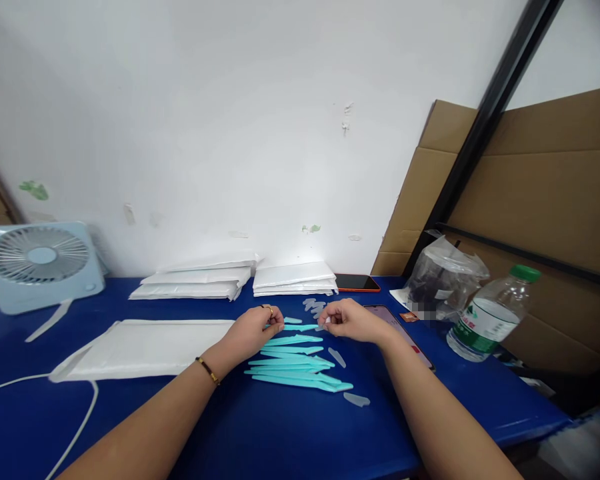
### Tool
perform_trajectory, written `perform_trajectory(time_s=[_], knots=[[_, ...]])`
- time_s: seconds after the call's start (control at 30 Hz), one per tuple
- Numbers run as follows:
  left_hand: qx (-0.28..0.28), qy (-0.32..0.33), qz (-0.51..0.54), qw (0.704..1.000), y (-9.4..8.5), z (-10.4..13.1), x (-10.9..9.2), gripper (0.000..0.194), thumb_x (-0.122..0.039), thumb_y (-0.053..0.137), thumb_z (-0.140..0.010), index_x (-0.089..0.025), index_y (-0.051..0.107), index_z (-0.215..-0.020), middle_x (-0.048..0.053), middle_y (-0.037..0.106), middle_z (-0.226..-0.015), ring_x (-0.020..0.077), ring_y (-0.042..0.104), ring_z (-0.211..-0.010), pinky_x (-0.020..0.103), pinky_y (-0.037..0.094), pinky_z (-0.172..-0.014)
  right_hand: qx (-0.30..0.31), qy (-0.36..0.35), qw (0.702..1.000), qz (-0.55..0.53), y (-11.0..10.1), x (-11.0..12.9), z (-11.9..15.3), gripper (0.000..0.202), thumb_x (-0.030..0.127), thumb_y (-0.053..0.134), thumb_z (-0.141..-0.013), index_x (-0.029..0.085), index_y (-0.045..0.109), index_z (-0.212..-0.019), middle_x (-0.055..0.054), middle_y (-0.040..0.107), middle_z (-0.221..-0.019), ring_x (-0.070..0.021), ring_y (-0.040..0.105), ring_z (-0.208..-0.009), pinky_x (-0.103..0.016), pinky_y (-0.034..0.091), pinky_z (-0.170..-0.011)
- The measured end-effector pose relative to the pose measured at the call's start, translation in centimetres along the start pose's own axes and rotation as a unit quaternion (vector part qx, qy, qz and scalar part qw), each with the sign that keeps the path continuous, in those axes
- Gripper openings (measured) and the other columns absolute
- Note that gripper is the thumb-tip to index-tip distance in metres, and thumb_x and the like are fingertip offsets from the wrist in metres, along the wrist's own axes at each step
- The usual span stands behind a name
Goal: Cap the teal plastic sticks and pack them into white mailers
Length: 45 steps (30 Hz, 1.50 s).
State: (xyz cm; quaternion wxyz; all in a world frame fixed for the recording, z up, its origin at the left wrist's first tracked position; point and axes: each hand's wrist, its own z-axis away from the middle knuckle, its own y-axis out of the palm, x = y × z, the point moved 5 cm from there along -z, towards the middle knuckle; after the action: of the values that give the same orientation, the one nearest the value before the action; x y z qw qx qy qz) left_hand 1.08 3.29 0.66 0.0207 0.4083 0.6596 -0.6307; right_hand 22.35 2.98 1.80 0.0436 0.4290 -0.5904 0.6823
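Between my two hands lies a turquoise eyebrow razor (301,327). The fingers of my left hand (257,330) are closed on its handle end. My right hand (350,321) pinches at the other end, where a small translucent blade cover (320,328) partly shows; the fingertips hide the rest. Nearer to me, several more turquoise razors (300,381) lie side by side on the blue table (260,433), blade ends to the right. Loose translucent covers lie around them: one cover (337,358) by the blades, another cover (356,399) in front, and a small pile (314,305) behind.
White padded envelopes (195,283) and another white stack (295,277) stand against the wall. A large white envelope (145,347) lies left, near a fan (43,267) and its cable. Right are a phone (400,327), an orange-edged phone (357,283), a bagged cup (440,277) and a water bottle (493,317).
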Motion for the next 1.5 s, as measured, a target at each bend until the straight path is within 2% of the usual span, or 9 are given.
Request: perform_trajectory(time_s=[0.13, 0.53, 0.7, 0.77, 0.87, 0.93, 1.07, 1.23, 1.5], knots=[[-0.002, -0.003, -0.012, 1.0, -0.2, -0.1, 0.3, 0.019, -0.035, 0.044, -0.081, -0.021, 0.057, -0.08, 0.001, 0.059, -0.08, 0.015, 0.053, -0.074, 0.024, 0.038, -0.064, -0.012, -0.002, 1.0, 0.002, -0.2, 0.1, 0.1, 0.019, 0.018, 0.052, -0.075, 0.015, 0.066, -0.087, -0.002, 0.062, -0.067, -0.0103, 0.054, -0.054, -0.019, 0.039, -0.05], [-0.008, 0.003, -0.021, 1.0, 0.0, -0.1, -0.2, 0.02, -0.033, 0.044, -0.081, -0.02, 0.059, -0.081, 0.001, 0.06, -0.082, 0.0149, 0.054, -0.076, 0.024, 0.039, -0.068, -0.029, -0.026, 0.999, -0.018, 2.0, 1.1, -1.3, 0.02, 0.03, 0.052, -0.081, 0.017, 0.064, -0.093, -0.002, 0.062, -0.063, -0.0124, 0.058, -0.058, -0.022, 0.043, -0.057], [-0.056, -0.021, -0.084, 0.995, -0.7, 0.0, 0.1, 0.019, -0.034, 0.052, -0.077, -0.022, 0.06, -0.09, 0.003, 0.06, -0.091, 0.0189, 0.053, -0.087, 0.028, 0.039, -0.073, -0.098, -0.004, 0.993, 0.064, 0.1, 1.0, -0.6, 0.021, 0.031, 0.062, -0.073, 0.017, 0.065, -0.088, -0.003, 0.062, -0.074, -0.0119, 0.055, -0.063, -0.022, 0.041, -0.06], [-0.046, -0.011, -0.089, 0.995, -0.6, 0.2, -0.3, 0.023, -0.037, 0.057, -0.074, -0.023, 0.061, -0.091, 0.003, 0.06, -0.092, 0.0194, 0.054, -0.086, 0.027, 0.039, -0.071, -0.03, 0.027, 0.995, 0.087, -0.2, 0.8, 0.2, 0.023, 0.036, 0.067, -0.067, 0.017, 0.065, -0.081, -0.001, 0.06, -0.068, -0.0113, 0.052, -0.059, -0.02, 0.039, -0.054], [0.028, 0.018, -0.073, 0.997, 0.3, 0.4, -1.0, 0.019, -0.039, 0.057, -0.073, -0.023, 0.064, -0.081, 0.001, 0.062, -0.083, 0.0165, 0.055, -0.076, 0.025, 0.038, -0.065, 0.121, 0.058, 0.986, 0.095, 0.4, 0.8, 1.5, 0.029, 0.036, 0.074, -0.056, 0.017, 0.066, -0.077, 0.001, 0.06, -0.063, -0.0111, 0.052, -0.055, -0.019, 0.035, -0.046], [0.058, 0.021, -0.069, 0.996, 0.8, 0.5, -1.1, 0.016, -0.036, 0.056, -0.073, -0.023, 0.064, -0.076, 0.0, 0.062, -0.078, 0.0149, 0.055, -0.071, 0.024, 0.037, -0.063, 0.146, 0.062, 0.981, 0.113, 0.7, 1.0, 1.9, 0.022, 0.027, 0.072, -0.055, 0.019, 0.065, -0.074, 0.001, 0.061, -0.065, -0.0113, 0.053, -0.056, -0.018, 0.034, -0.045], [0.059, -0.017, -0.053, 0.997, 1.1, 0.4, -0.6, 0.015, -0.033, 0.053, -0.074, -0.022, 0.063, -0.074, 0.0, 0.063, -0.076, 0.0136, 0.055, -0.068, 0.023, 0.037, -0.058, 0.09, 0.061, 0.983, 0.148, 0.9, 0.9, 1.3, 0.016, 0.013, 0.063, -0.055, 0.019, 0.064, -0.071, 0.0, 0.063, -0.068, -0.0116, 0.054, -0.056, -0.018, 0.035, -0.046], [0.036, -0.038, -0.05, 0.997, 0.9, 0.1, 0.1, 0.016, -0.033, 0.051, -0.074, -0.02, 0.061, -0.075, 0.001, 0.063, -0.076, 0.0144, 0.055, -0.069, 0.024, 0.038, -0.058, -0.002, 0.037, 0.99, 0.134, 0.5, 0.0, 0.0, 0.021, 0.007, 0.054, -0.062, 0.017, 0.066, -0.076, -0.002, 0.065, -0.072, -0.0127, 0.056, -0.063, -0.02, 0.039, -0.057], [0.008, -0.029, -0.042, 0.999, 0.8, 0.0, 0.3, 0.016, -0.034, 0.052, -0.075, -0.021, 0.06, -0.077, 0.001, 0.062, -0.078, 0.0148, 0.056, -0.072, 0.024, 0.039, -0.061, -0.005, -0.012, 1.0, 0.003, 1.5, 0.0, -1.0, 0.016, 0.015, 0.054, -0.072, 0.015, 0.063, -0.085, 0.0, 0.057, -0.067, -0.0101, 0.052, -0.06, -0.019, 0.039, -0.056]])
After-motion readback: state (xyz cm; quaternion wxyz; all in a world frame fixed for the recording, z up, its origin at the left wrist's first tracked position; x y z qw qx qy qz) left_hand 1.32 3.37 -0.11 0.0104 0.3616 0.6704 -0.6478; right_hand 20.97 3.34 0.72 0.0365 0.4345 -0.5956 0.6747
